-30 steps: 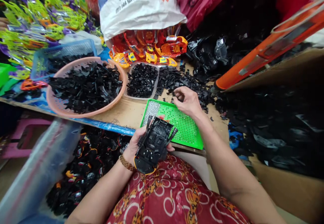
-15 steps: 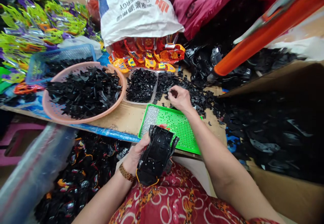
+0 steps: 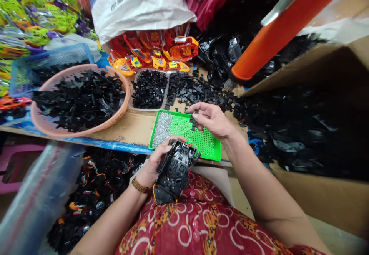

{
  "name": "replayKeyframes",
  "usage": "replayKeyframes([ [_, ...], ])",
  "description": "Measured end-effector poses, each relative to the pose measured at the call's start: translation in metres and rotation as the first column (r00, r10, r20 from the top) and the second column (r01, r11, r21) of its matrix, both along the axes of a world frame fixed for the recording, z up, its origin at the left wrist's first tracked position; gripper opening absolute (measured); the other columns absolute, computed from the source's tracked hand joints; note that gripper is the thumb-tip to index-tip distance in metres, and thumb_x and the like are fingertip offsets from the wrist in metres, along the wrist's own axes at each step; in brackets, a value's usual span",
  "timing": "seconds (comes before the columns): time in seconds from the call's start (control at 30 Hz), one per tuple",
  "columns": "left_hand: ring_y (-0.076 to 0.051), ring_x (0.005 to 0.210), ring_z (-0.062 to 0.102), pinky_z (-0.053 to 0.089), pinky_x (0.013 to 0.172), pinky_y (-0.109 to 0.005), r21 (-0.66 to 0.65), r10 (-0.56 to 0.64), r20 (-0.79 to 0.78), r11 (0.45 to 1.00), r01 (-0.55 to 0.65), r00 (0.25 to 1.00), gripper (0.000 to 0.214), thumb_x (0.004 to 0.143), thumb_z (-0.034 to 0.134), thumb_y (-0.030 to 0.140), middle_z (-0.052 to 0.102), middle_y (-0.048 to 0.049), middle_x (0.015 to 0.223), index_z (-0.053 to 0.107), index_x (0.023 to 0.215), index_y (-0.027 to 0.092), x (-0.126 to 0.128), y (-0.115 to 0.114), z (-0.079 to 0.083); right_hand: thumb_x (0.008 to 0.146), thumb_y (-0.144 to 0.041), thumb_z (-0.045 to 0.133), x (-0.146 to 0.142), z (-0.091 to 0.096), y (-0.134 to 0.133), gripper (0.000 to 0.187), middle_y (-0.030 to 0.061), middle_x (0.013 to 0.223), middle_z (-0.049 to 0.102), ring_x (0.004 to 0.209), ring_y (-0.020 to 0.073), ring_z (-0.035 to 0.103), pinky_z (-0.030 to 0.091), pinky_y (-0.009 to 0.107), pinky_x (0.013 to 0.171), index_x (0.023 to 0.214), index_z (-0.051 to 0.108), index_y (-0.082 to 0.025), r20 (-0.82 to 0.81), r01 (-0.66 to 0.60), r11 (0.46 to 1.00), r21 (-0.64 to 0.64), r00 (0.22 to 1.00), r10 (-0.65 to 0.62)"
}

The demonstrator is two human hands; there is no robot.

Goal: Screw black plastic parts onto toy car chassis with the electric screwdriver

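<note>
My left hand point(image 3: 157, 159) is closed on the left side of a black plastic toy car body point(image 3: 177, 170), held tilted above my lap with its hollow underside facing me. Yellow trim shows along its lower edge. Between the thumb and fingers of my right hand point(image 3: 211, 120) is a small black plastic piece point(image 3: 193, 120), above a green perforated tray point(image 3: 215, 153). Small silvery metal bits point(image 3: 163, 128), too fine to name surely, fill the tray's left end. Just beyond the tray lies a loose heap of small black plastic pieces point(image 3: 198, 90).
A pink basket point(image 3: 127, 99) and a clear tub point(image 3: 166, 93) of black pieces stand left of the tray. Orange car shells point(image 3: 180, 51) spill from a white sack point(image 3: 138, 13). An orange pole point(image 3: 276, 40) slants in from the right, near a cardboard box point(image 3: 325, 203) of black parts.
My right hand has come back from the heap towards the car body, with a small black piece now visible in its fingers. The car body has tilted slightly. The whole view has shifted.
</note>
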State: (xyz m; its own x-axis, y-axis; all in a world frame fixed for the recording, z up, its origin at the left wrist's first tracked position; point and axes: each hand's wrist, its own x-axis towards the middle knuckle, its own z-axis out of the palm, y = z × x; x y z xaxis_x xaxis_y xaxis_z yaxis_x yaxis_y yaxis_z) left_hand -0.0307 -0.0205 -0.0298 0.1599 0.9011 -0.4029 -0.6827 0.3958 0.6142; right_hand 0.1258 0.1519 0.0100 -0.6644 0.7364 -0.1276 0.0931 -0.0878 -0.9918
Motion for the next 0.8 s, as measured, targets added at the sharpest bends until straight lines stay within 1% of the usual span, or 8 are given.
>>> replayKeyframes([
  [0.17, -0.023, 0.079, 0.072, 0.054, 0.071, -0.033, -0.005, -0.151, -0.118, 0.988, 0.152, 0.981, 0.035, 0.085, 0.072, 0.041, 0.079, -0.005, 0.101, 0.071, 0.117, 0.027, 0.006, 0.013, 0.003, 0.083, -0.034, 0.072, 0.023, -0.001, -0.009, 0.029, -0.0113, 0.058, 0.048, 0.045, 0.0058, 0.04, 0.032, 0.021, 0.042, 0.106, 0.06, -0.02, 0.055, -0.176, 0.984, 0.033, 0.983, 0.174],
  [0.27, -0.021, 0.079, 0.068, 0.05, 0.072, -0.03, 0.025, -0.194, -0.196, 0.979, 0.203, 0.961, 0.03, 0.084, 0.074, 0.041, 0.078, -0.0028, 0.096, 0.072, 0.11, 0.025, 0.012, 0.02, 0.003, 0.085, -0.029, 0.066, 0.034, 0.003, -0.018, 0.018, -0.007, 0.066, 0.056, 0.055, 0.0083, 0.049, 0.043, 0.024, 0.05, 0.1, 0.06, -0.021, 0.095, -0.143, 0.955, 0.259, 0.988, 0.122],
  [0.33, -0.018, 0.078, 0.064, 0.048, 0.072, -0.028, 0.049, -0.208, -0.227, 0.973, 0.224, 0.951, 0.026, 0.084, 0.075, 0.041, 0.074, -0.0012, 0.092, 0.074, 0.104, 0.023, 0.016, 0.024, 0.001, 0.086, -0.026, 0.064, 0.042, 0.007, -0.027, 0.016, -0.0019, 0.079, 0.066, 0.065, 0.0115, 0.059, 0.052, 0.027, 0.061, 0.101, 0.064, -0.021, 0.135, -0.112, 0.857, 0.502, 0.99, 0.05],
  [0.4, -0.017, 0.081, 0.063, 0.047, 0.077, -0.028, 0.071, -0.179, -0.224, 0.977, 0.199, 0.958, 0.024, 0.085, 0.077, 0.042, 0.071, -0.0006, 0.091, 0.075, 0.098, 0.022, 0.02, 0.025, 0.0, 0.09, -0.022, 0.063, 0.05, 0.008, -0.036, 0.017, 0.0009, 0.09, 0.074, 0.071, 0.0141, 0.066, 0.057, 0.03, 0.068, 0.105, 0.069, -0.022, 0.143, -0.12, 0.699, 0.705, 0.989, 0.025],
  [0.47, -0.018, 0.085, 0.062, 0.047, 0.08, -0.029, 0.082, -0.134, -0.206, 0.985, 0.154, 0.969, 0.025, 0.085, 0.08, 0.044, 0.069, -0.0007, 0.092, 0.075, 0.094, 0.021, 0.022, 0.025, -0.001, 0.093, -0.018, 0.063, 0.059, 0.005, -0.046, 0.02, 0.0018, 0.094, 0.079, 0.075, 0.0161, 0.072, 0.059, 0.032, 0.071, 0.11, 0.071, -0.024, 0.101, -0.119, 0.535, 0.837, 0.993, 0.062],
  [0.53, -0.018, 0.083, 0.061, 0.046, 0.078, -0.029, 0.067, -0.134, -0.197, 0.986, 0.15, 0.971, 0.025, 0.087, 0.08, 0.045, 0.068, -0.0008, 0.09, 0.074, 0.093, 0.021, 0.024, 0.024, -0.001, 0.093, -0.012, 0.064, 0.067, -0.001, -0.056, 0.023, 0.0027, 0.092, 0.08, 0.079, 0.0178, 0.075, 0.061, 0.032, 0.07, 0.111, 0.071, -0.024, 0.026, -0.069, 0.423, 0.904, 0.994, 0.108],
  [0.63, -0.015, 0.074, 0.058, 0.043, 0.071, -0.028, 0.029, -0.19, -0.164, 0.98, 0.197, 0.968, 0.028, 0.089, 0.079, 0.047, 0.065, 0.0008, 0.084, 0.072, 0.094, 0.02, 0.025, 0.023, 0.001, 0.09, -0.007, 0.064, 0.074, -0.01, -0.069, 0.024, 0.004, 0.088, 0.08, 0.077, 0.0189, 0.075, 0.062, 0.032, 0.066, 0.106, 0.071, -0.024, -0.034, 0.001, 0.37, 0.929, 0.996, 0.082],
  [0.8, -0.011, 0.065, 0.055, 0.039, 0.064, -0.026, -0.034, -0.223, -0.117, 0.975, 0.221, 0.968, 0.037, 0.074, 0.091, 0.046, 0.062, 0.0036, 0.076, 0.069, 0.087, 0.019, 0.03, 0.027, 0.009, 0.092, -0.009, 0.064, 0.077, -0.016, -0.076, 0.016, 0.0046, 0.085, 0.075, 0.075, 0.0185, 0.069, 0.06, 0.032, 0.064, 0.097, 0.069, -0.024, -0.039, 0.034, 0.283, 0.959, 0.999, 0.011],
])
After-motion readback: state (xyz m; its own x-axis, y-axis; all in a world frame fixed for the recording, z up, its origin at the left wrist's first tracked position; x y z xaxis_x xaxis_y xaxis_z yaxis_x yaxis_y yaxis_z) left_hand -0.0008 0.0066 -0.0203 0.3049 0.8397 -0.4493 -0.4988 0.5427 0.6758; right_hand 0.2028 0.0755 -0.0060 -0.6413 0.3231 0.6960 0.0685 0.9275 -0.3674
